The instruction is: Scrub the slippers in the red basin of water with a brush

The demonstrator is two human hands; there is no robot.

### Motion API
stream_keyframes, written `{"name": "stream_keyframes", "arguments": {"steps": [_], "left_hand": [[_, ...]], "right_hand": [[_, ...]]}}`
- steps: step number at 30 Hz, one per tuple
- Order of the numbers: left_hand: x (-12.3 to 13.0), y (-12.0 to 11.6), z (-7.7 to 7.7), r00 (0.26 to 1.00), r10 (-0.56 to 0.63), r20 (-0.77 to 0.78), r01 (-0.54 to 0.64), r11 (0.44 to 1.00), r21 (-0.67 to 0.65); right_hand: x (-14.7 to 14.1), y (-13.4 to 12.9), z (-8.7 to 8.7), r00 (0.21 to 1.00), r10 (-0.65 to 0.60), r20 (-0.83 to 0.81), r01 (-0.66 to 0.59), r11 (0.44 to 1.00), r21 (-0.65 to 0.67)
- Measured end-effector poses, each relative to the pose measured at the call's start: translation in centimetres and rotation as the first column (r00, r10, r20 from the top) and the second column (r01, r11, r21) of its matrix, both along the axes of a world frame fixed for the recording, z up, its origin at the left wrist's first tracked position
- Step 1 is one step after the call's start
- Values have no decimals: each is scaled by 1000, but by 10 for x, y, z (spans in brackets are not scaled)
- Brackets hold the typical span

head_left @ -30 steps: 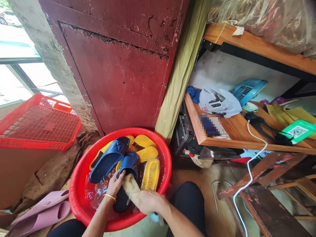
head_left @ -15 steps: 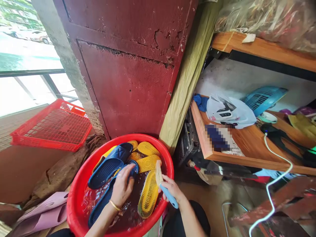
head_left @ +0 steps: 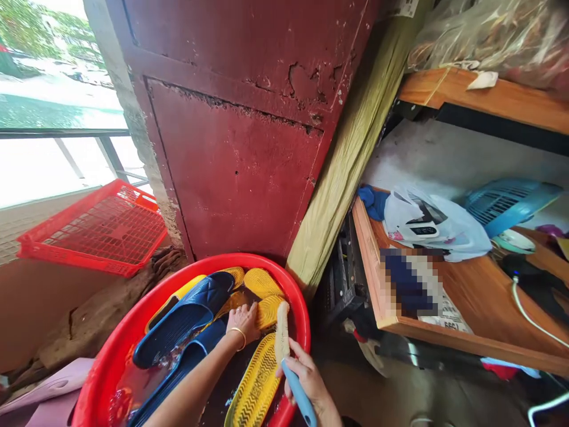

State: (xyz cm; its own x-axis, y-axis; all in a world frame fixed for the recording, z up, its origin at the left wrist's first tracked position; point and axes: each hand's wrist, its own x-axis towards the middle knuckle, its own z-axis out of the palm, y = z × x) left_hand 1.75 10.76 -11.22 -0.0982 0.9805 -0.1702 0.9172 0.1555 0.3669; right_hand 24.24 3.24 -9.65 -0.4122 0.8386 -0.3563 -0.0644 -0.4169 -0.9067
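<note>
A red plastic basin [head_left: 249, 258] holds dark water with several blue and yellow slippers in it. My left hand [head_left: 244, 323], with a bangle at the wrist, is closed at the near end of a yellow slipper [head_left: 269, 312]; its fingertips are partly hidden. In my right hand [head_left: 306, 373] is a scrubbing brush [head_left: 299, 391] with a blue handle and a pale head, held upright near the basin's right rim. Just left of the brush another yellow slipper [head_left: 255, 382] lies sole up. Blue slippers [head_left: 175, 329] float on the left side.
A red plastic crate [head_left: 102, 228] stands at the left, above pink slippers [head_left: 53, 391] by the basin. Behind is a dark red door [head_left: 235, 148]. On the right, a wooden shelf [head_left: 471, 290] carries a plastic bag [head_left: 438, 222] and a blue fan [head_left: 511, 201].
My left hand has moved from the blue slipper to a yellow one farther back. My right hand still holds the brush. The view has shifted, so the basin sits lower.
</note>
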Motion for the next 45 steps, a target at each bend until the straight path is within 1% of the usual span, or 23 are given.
{"name": "stream_keyframes", "arguments": {"steps": [3, 5, 6, 7, 9, 11, 14, 17, 19, 20, 22, 25, 27, 29, 31, 33, 34, 36, 37, 39, 41, 43, 45], "left_hand": [[-18, 11, 4, 997, -3, 71, 5, 999, -31], [-32, 15, 8, 965, 13, 263, -6, 1000, -28], [-39, 16, 11, 907, 26, 421, -17, 1000, -26], [-46, 16, 15, 808, 32, 589, -21, 999, -25], [-57, 12, 28, 556, 12, 831, -16, 1000, -4], [-62, 6, 47, 414, -35, 910, -22, 999, 49], [-60, -2, 85, 303, -84, 949, -65, 992, 109], [-51, -11, 121, 140, -96, 985, -51, 993, 104], [-48, -25, 133, 35, -47, 998, -80, 996, 50], [-48, -36, 134, -11, 12, 1000, -96, 995, -12], [-52, -67, 126, -84, 190, 978, -101, 975, -198], [-61, -121, 98, -145, 426, 893, -95, 892, -442], [-67, -150, 78, -194, 472, 860, -145, 853, -501], [-70, -168, 63, -212, 469, 858, -180, 844, -505], [-71, -176, 51, -168, 453, 875, -207, 852, -481], [-72, -177, 44, -106, 442, 891, -241, 858, -454], [-74, -177, 41, -89, 445, 891, -259, 854, -452], [-79, -174, 38, -109, 459, 882, -294, 833, -469], [-83, -173, 37, -139, 464, 875, -297, 824, -483], [-87, -169, 39, -210, 461, 862, -270, 820, -504], [-88, -165, 42, -266, 445, 855, -196, 843, -500], [-85, -162, 44, -287, 444, 849, -122, 862, -492], [-81, -161, 45, -276, 452, 848, -121, 859, -498]], "right_hand": [[-2, -1, 4, 996, -10, -83, 9, 1000, -16], [-3, -2, 5, 991, 5, -133, -6, 1000, -5], [-3, -2, 5, 988, 11, -157, -11, 1000, 2], [-3, -3, 4, 984, 15, -179, -13, 1000, 10], [-2, -3, 3, 977, 16, -213, -12, 1000, 21], [-1, -2, 1, 976, 13, -218, -7, 1000, 29], [-2, -1, -1, 980, -20, -199, 26, 999, 30], [-3, -2, 0, 981, -60, -187, 65, 998, 21], [-3, -3, 3, 981, -77, -177, 82, 996, 23], [-2, -3, 5, 982, -86, -170, 92, 995, 27], [-3, -6, 11, 983, -105, -147, 113, 993, 42], [-13, -15, 20, 987, -143, -69, 151, 981, 119], [-29, -28, 26, 984, -174, 42, 158, 955, 251], [-51, -44, 34, 967, -173, 189, 70, 887, 456], [-70, -60, 42, 920, -128, 370, -149, 760, 633], [-79, -69, 48, 820, -119, 560, -362, 649, 669], [-78, -70, 50, 763, -130, 634, -429, 632, 646], [-68, -67, 51, 684, -149, 714, -474, 653, 591], [-62, -65, 51, 680, -149, 718, -472, 661, 583], [-56, -59, 49, 722, -171, 671, -424, 657, 624], [-63, -56, 49, 770, -203, 605, -362, 641, 677], [-77, -59, 50, 786, -218, 579, -338, 633, 697], [-89, -70, 48, 782, -182, 596, -369, 636, 678]]}}
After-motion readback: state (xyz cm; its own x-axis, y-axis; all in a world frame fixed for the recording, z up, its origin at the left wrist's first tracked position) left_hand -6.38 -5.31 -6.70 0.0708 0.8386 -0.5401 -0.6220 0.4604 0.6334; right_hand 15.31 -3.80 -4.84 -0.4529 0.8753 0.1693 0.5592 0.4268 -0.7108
